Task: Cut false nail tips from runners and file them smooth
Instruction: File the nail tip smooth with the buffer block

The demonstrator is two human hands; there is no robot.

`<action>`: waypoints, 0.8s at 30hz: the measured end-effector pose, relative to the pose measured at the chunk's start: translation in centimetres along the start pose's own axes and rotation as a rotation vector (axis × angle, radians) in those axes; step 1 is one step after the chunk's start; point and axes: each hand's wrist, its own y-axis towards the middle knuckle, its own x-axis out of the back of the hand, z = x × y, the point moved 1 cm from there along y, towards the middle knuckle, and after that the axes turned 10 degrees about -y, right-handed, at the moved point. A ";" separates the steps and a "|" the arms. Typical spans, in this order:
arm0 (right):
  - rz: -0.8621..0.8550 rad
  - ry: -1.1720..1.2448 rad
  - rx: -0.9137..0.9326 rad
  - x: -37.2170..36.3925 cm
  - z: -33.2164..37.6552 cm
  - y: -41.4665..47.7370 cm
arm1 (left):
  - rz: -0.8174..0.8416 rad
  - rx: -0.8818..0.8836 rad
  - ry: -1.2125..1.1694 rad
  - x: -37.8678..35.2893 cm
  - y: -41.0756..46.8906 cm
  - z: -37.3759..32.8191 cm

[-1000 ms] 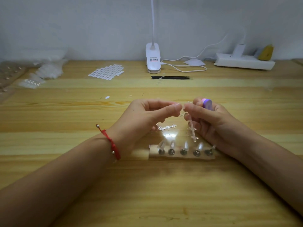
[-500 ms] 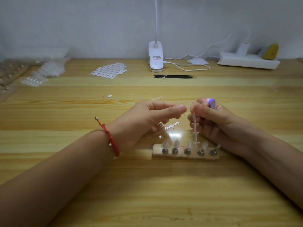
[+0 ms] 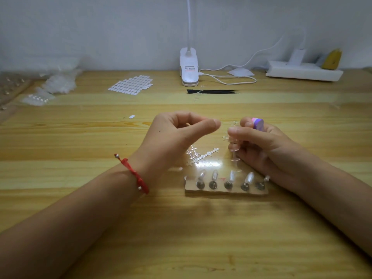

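- wooden table (image 3: 80,198) against a plain grey wall, seen from head height.
- left hand (image 3: 181,133): thumb and forefinger pressed tip to tip, other fingers curled. It is raised over the table, just beside the right hand but not touching it. Any clear tip in that pinch would be too small and transparent to see, so I cannot tell.
- right hand (image 3: 267,146): grips a clear runner (image 3: 233,150) roughly upright, with a purple file block (image 3: 258,123) tucked in at the top of the same hand. How many tips are left on the runner is unreadable.
- spent runners (image 3: 203,157) lie on the table between the hands, bare branches, no tips visible on them.
- nearer than those is a cardboard strip (image 3: 225,190) with five metal studs. Four carry clear nail tips (image 3: 232,176); the rightmost stud looks bare.
- progress, my read: mid-batch. Some runners are stripped and four tips are parked, with one stud open and the runner in hand not finished. Cannot judge whether the parked tips are filed.
- farther out are black tweezers (image 3: 213,91), a clip lamp (image 3: 189,67) and a sheet of white ovals (image 3: 130,85).
- bags of clear stock (image 3: 60,83) sit far left, so likely plenty left to cut. A power strip (image 3: 304,72) is far right.
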 end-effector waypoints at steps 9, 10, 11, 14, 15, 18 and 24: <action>-0.032 0.194 -0.071 0.3 0.4 0.2 | 0.034 0.040 -0.117 0.4 0.1 1.1; -0.022 0.165 -0.065 0.2 0.4 0.3 | 0.042 0.039 -0.106 0.3 0.0 1.1; -0.006 0.119 -0.061 0.2 0.2 0.3 | 0.044 0.041 -0.098 0.2 0.0 1.2; 0.056 -0.033 -0.018 0.0 -0.1 0.3 | 0.025 0.049 -0.093 0.0 -0.1 1.3; 0.077 -0.077 0.003 -0.1 -0.1 0.2 | 0.015 0.048 -0.099 0.0 -0.1 1.3; 0.110 -0.178 0.041 -0.5 -0.2 -0.3 | -0.003 0.044 -0.109 0.1 -0.1 1.4; 0.044 -0.182 0.054 -0.8 0.0 -0.4 | 0.053 0.007 -0.042 -0.1 -0.2 1.3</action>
